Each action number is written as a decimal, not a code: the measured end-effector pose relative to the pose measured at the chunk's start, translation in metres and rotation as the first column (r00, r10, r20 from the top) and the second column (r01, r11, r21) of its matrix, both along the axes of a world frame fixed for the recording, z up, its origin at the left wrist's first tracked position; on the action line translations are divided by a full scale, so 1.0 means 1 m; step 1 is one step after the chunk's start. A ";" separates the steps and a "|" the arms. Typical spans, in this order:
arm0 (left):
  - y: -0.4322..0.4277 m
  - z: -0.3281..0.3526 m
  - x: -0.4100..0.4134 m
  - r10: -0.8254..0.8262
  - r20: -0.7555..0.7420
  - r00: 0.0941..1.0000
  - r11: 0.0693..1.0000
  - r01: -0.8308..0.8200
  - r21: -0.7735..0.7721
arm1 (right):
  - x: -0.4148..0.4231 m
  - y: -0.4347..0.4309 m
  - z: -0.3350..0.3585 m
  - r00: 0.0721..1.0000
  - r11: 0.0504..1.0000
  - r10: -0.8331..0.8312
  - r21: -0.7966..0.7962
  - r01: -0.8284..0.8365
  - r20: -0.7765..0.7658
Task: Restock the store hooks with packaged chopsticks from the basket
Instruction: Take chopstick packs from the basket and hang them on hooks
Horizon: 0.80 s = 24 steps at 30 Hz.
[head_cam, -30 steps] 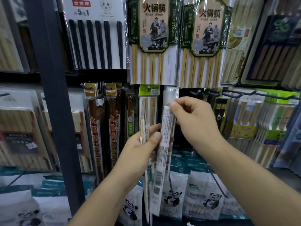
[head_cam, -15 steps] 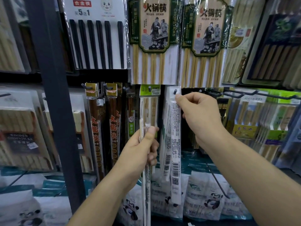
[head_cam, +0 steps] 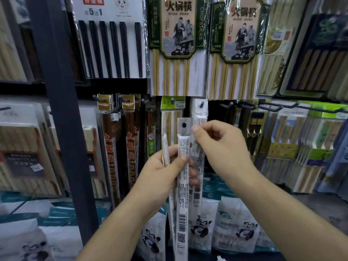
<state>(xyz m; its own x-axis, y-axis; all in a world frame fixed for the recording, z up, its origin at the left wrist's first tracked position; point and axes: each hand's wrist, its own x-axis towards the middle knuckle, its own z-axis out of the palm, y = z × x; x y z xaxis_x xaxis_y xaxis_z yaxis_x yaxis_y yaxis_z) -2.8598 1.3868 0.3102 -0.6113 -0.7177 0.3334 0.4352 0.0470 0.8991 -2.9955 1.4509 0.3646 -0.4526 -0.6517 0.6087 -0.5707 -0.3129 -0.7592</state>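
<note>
Hung: one white pack [head_cam: 200, 117] on hook [head_cam: 202, 104].
Left hand [head_cam: 163, 174]: I clench several chopstick packs [head_cam: 183, 178].
Right hand [head_cam: 220, 147]: I pinch the front pack's header.
Remaining: those packs; basket unseen.

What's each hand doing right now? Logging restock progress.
Left hand: closed around white chopstick packs.
Right hand: pinching the front pack's hang tab.
</note>
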 end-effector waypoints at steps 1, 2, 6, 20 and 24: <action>0.001 0.000 0.000 0.006 -0.003 1.000 1.000 -0.006 -0.005 | 0.002 0.001 0.000 0.999 1.000 0.023 0.008 -0.023 -0.024; 0.001 0.000 -0.001 0.014 -0.006 1.000 1.000 -0.014 -0.010 | 0.004 0.002 0.000 0.999 0.999 0.030 0.014 -0.029 -0.043; 0.001 0.000 -0.001 0.008 -0.024 1.000 1.000 -0.008 -0.013 | 0.003 0.002 0.008 0.999 0.999 0.032 -0.004 -0.032 0.012; -0.004 -0.001 0.001 0.111 0.138 0.984 0.993 -0.105 -0.050 | -0.018 -0.017 0.028 0.992 0.995 -0.083 -0.045 0.087 0.091; -0.005 -0.002 0.002 0.102 0.123 0.987 0.995 -0.098 -0.031 | -0.017 -0.018 0.033 0.993 0.994 -0.085 -0.066 0.091 0.082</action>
